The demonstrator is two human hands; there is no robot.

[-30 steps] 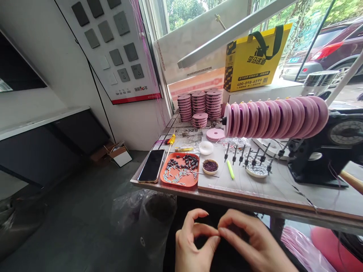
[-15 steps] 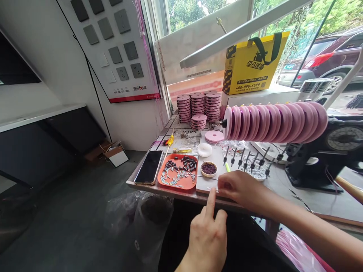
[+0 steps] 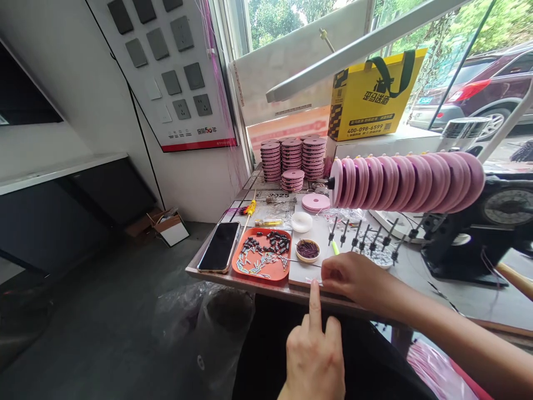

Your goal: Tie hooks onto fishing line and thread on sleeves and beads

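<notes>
My right hand (image 3: 353,278) is closed in a pinch at the front edge of a white board (image 3: 300,273). What lies between its fingertips is too small or hidden to make out. My left hand (image 3: 315,350) is just below, index finger stretched toward the board's edge, thumb apart, other fingers curled; it holds nothing visible. Left of them is an orange tray (image 3: 272,273) with black parts and small striped tubes. A thin rod (image 3: 303,262) runs from the tray toward my right fingers. Behind it sits a small round dish (image 3: 308,251) of dark purple pins.
A black phone (image 3: 219,247) lies left of the tray. Pink spools (image 3: 408,180) line a shaft on a black machine (image 3: 466,244) at right; more spools (image 3: 291,158) are stacked behind. Upright black pegs (image 3: 362,239) and a yellow bag (image 3: 375,100) stand beyond my hands.
My left hand has shifted slightly right and down, its index finger still extended. My right hand keeps its pinch in about the same place.
</notes>
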